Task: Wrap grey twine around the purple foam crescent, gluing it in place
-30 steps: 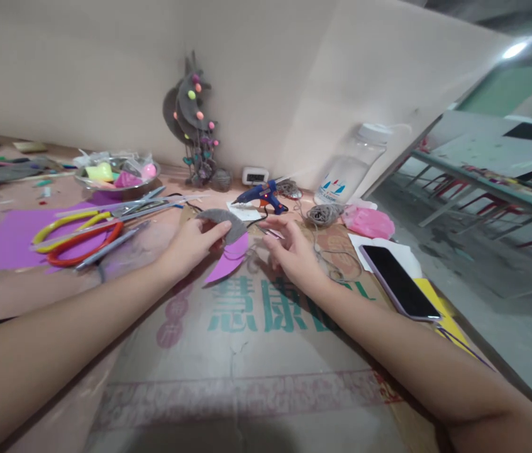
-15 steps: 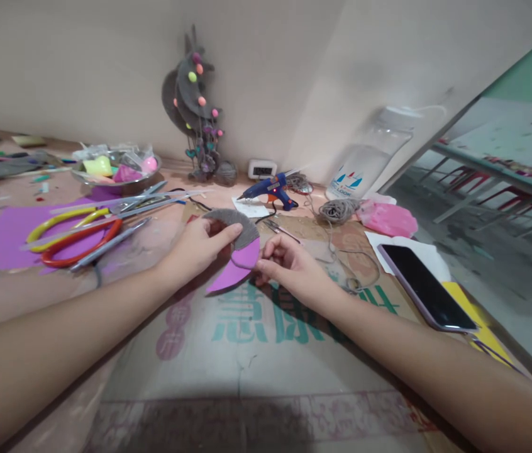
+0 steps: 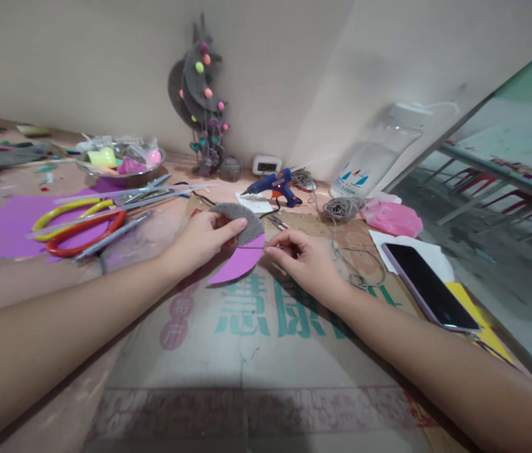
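My left hand (image 3: 212,236) grips a crescent-shaped purple cutout (image 3: 240,265) by its upper part, thumb on top. Grey yarn covers that upper part in close wraps (image 3: 247,221), while the lower, pointed end is bare purple. To its right, my right hand (image 3: 297,251) pinches a strand of grey yarn (image 3: 254,246) drawn across the crescent just below the wraps. Loose yarn (image 3: 365,277) trails on the cardboard right of this hand, leading up to a small grey yarn bundle (image 3: 341,207).
Beyond my hands stands a blue glue gun (image 3: 273,187). Scissors (image 3: 87,233) lie left on purple sheet (image 3: 2,229), by a bowl (image 3: 122,179). A phone (image 3: 429,286), pink bag (image 3: 393,217) and water bottle (image 3: 374,157) are right. A moon ornament (image 3: 200,94) leans against the wall.
The yarn, earlier a slack loop over the purple part, is now pulled straight across it. My right hand has moved slightly up and right. The view has shifted a little.
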The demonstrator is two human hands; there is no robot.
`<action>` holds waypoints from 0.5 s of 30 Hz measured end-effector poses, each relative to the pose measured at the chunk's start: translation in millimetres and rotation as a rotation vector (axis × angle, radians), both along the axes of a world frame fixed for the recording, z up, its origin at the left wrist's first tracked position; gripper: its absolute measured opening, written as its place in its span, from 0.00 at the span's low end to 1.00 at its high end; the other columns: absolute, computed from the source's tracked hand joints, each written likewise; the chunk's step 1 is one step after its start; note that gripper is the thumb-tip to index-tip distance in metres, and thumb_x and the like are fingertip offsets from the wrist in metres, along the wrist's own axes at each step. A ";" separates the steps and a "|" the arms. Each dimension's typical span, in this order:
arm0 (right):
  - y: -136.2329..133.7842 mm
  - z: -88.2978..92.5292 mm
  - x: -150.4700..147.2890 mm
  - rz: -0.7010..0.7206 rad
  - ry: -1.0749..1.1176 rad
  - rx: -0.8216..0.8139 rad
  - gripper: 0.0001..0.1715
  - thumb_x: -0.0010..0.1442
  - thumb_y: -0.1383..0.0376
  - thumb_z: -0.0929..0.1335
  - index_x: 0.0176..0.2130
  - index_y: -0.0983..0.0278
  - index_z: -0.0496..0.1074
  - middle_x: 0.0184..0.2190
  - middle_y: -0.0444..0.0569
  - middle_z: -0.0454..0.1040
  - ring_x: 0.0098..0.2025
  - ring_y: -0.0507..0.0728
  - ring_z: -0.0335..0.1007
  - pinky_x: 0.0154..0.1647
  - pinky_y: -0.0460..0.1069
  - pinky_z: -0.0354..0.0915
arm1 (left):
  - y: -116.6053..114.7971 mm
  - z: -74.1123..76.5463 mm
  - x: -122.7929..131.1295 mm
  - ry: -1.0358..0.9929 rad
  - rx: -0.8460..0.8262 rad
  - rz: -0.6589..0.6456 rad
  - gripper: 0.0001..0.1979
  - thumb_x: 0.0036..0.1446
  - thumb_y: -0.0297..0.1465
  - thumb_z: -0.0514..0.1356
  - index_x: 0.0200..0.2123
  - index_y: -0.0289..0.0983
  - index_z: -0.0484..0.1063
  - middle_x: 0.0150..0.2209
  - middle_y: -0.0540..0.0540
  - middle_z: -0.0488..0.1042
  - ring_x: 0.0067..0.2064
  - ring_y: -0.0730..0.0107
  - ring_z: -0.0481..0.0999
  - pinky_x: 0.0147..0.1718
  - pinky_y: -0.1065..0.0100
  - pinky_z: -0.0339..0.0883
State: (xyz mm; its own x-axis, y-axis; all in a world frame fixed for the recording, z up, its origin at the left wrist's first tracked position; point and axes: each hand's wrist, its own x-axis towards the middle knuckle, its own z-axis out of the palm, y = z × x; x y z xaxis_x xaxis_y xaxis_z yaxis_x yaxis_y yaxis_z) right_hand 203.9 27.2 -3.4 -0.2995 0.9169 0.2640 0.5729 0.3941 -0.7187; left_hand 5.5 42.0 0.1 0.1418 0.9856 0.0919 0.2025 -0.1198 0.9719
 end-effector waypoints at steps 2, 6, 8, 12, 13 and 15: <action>2.1 -0.9 0.4 -0.022 0.006 -0.032 0.08 0.57 0.60 0.67 0.31 0.62 0.70 0.19 0.40 0.61 0.21 0.49 0.54 0.23 0.46 0.53 | -0.7 -0.8 -0.3 0.017 0.010 -0.006 0.13 0.53 0.38 0.59 0.24 0.35 0.69 0.20 0.52 0.68 0.22 0.75 0.64 0.24 0.73 0.58; 5.7 -2.4 1.0 -0.030 0.048 -0.107 0.09 0.58 0.59 0.65 0.32 0.63 0.68 0.19 0.40 0.64 0.20 0.49 0.56 0.22 0.45 0.53 | -2.5 0.5 0.7 0.071 0.004 -0.006 0.13 0.54 0.37 0.59 0.22 0.35 0.69 0.18 0.52 0.67 0.21 0.76 0.63 0.22 0.73 0.56; 6.8 -3.5 1.2 -0.021 0.065 -0.119 0.09 0.58 0.59 0.65 0.32 0.63 0.67 0.19 0.40 0.64 0.21 0.49 0.57 0.22 0.45 0.54 | -3.2 1.7 1.7 0.082 -0.012 -0.002 0.12 0.53 0.36 0.60 0.23 0.34 0.70 0.18 0.52 0.67 0.21 0.76 0.63 0.21 0.73 0.56; 8.5 -5.7 1.9 -0.028 0.080 -0.115 0.09 0.57 0.58 0.65 0.32 0.62 0.67 0.20 0.41 0.65 0.21 0.49 0.58 0.21 0.45 0.54 | -3.7 2.5 3.1 0.079 -0.025 -0.023 0.10 0.53 0.35 0.60 0.25 0.34 0.72 0.18 0.52 0.69 0.21 0.75 0.63 0.22 0.73 0.57; 8.7 -6.0 2.1 -0.028 0.084 -0.115 0.09 0.57 0.58 0.65 0.33 0.62 0.67 0.20 0.41 0.65 0.21 0.49 0.58 0.21 0.45 0.54 | -3.7 2.2 3.2 0.079 -0.023 -0.028 0.10 0.53 0.34 0.60 0.25 0.34 0.73 0.19 0.52 0.69 0.21 0.75 0.63 0.23 0.73 0.57; 8.8 -6.1 2.3 -0.028 0.095 -0.114 0.09 0.58 0.58 0.65 0.33 0.62 0.67 0.20 0.40 0.66 0.21 0.49 0.58 0.21 0.45 0.55 | -3.7 1.5 3.3 0.080 -0.017 -0.035 0.09 0.53 0.34 0.60 0.26 0.34 0.73 0.19 0.51 0.69 0.21 0.75 0.64 0.23 0.73 0.58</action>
State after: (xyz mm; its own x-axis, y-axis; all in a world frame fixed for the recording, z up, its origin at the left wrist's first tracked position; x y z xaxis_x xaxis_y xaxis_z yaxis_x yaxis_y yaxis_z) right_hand 206.2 36.0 -9.6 -0.2523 0.9501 0.1833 0.5100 0.2916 -0.8093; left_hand 8.7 38.4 1.7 0.1820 0.9813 0.0626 0.2758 -0.1121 0.9547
